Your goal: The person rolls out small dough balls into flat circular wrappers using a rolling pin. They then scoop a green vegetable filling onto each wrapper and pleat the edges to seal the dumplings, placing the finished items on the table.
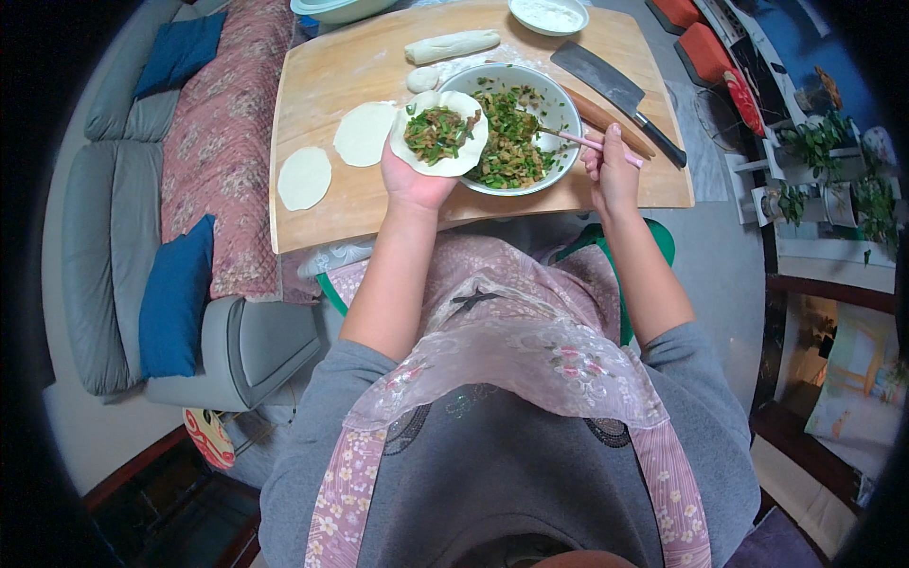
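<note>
On my left hand (419,181) lies a round dough wrapper (449,166) topped with a mound of chopped green and brown filling (437,135). My right hand (613,174) grips the pink handle of a spoon (582,140), whose head is down in the filling of a white bowl (574,153). The filled wrapper overlaps the bowl's left rim in view. Two flat wrappers, one nearer (364,135) and one farther left (305,179), lie on the wooden board (312,85). A dough roll (452,47) and a small dough piece (422,79) are behind the bowl.
A cleaver (600,74) with a black handle lies right of the bowl, beside a wooden rolling pin (603,121) partly hidden by the bowl. A bowl of flour (548,15) stands at the back. A pale green basin (341,10) is at the back left. Loose flour dusts the board.
</note>
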A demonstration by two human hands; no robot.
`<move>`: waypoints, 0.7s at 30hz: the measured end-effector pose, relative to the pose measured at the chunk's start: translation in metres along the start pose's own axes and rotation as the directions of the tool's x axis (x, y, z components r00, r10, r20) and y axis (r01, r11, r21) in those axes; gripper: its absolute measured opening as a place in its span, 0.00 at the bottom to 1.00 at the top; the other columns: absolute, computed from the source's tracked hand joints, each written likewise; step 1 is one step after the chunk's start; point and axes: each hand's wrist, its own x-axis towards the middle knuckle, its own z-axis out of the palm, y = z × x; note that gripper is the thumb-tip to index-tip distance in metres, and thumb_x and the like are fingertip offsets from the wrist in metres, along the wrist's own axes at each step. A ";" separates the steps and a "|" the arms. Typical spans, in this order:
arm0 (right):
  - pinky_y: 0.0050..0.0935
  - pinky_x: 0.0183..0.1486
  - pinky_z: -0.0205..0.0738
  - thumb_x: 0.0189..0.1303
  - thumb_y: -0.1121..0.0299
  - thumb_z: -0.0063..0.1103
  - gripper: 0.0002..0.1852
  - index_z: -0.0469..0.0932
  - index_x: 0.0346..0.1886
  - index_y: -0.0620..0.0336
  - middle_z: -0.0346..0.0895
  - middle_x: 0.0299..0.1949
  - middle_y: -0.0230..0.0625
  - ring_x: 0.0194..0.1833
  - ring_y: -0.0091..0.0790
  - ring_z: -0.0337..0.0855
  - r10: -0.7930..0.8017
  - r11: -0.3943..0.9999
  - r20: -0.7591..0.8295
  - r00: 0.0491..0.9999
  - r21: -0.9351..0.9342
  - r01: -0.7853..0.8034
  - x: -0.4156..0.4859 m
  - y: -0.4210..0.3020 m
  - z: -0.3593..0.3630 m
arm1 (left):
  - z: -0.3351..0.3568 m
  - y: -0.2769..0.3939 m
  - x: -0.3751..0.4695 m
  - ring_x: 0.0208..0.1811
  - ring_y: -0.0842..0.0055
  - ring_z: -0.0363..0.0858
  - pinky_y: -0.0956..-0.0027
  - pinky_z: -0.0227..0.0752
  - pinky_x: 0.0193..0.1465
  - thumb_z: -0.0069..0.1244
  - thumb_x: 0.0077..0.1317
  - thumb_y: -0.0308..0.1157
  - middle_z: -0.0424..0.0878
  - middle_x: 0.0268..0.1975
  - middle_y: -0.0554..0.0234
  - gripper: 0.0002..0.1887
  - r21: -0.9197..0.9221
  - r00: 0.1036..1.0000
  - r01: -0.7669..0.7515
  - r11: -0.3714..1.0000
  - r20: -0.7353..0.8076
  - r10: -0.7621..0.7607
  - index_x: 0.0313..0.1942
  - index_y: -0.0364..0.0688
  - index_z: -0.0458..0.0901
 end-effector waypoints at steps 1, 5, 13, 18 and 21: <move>0.14 0.20 0.59 0.71 0.51 0.45 0.25 0.78 0.37 0.68 0.73 0.20 0.31 0.20 0.17 0.67 0.045 0.998 -0.020 0.999 0.046 -0.044 0.000 -0.001 -0.002 | 0.000 0.000 -0.001 0.65 0.52 0.66 0.44 0.54 0.70 0.32 0.71 0.42 0.71 0.62 0.47 0.23 0.019 1.000 -0.013 1.000 -0.014 0.013 0.59 0.39 0.71; 0.14 0.18 0.58 0.72 0.50 0.44 0.25 0.77 0.39 0.68 0.72 0.19 0.31 0.19 0.17 0.67 0.079 0.987 -0.035 0.996 0.142 -0.074 -0.004 -0.005 -0.011 | 0.003 -0.002 -0.004 0.63 0.54 0.69 0.47 0.56 0.69 0.32 0.70 0.43 0.73 0.60 0.47 0.24 -0.008 1.000 0.001 1.000 -0.028 -0.001 0.57 0.37 0.72; 0.14 0.20 0.60 0.73 0.52 0.42 0.25 0.75 0.40 0.71 0.73 0.22 0.33 0.20 0.17 0.67 -0.120 0.978 -0.003 0.993 0.172 0.119 -0.030 -0.040 -0.002 | 0.017 -0.023 -0.004 0.65 0.53 0.66 0.44 0.53 0.70 0.29 0.72 0.42 0.71 0.62 0.48 0.24 0.056 0.980 -0.036 0.998 -0.195 0.046 0.59 0.39 0.72; 0.22 0.31 0.68 0.74 0.60 0.43 0.19 0.77 0.37 0.67 0.77 0.30 0.37 0.29 0.25 0.74 -0.604 0.664 0.353 0.714 -0.273 0.696 -0.061 -0.040 0.012 | 0.022 -0.039 0.010 0.65 0.53 0.66 0.44 0.53 0.70 0.29 0.72 0.42 0.71 0.62 0.48 0.24 0.026 0.994 0.037 0.999 -0.103 -0.034 0.58 0.39 0.72; 0.28 0.33 0.72 0.60 0.67 0.62 0.13 0.77 0.43 0.66 0.78 0.32 0.41 0.31 0.36 0.78 -0.660 0.135 0.678 0.325 -0.318 0.938 -0.073 -0.029 0.017 | 0.024 -0.045 0.021 0.64 0.54 0.67 0.45 0.54 0.70 0.28 0.72 0.42 0.72 0.61 0.47 0.24 0.004 0.996 0.055 0.998 -0.067 -0.055 0.58 0.38 0.72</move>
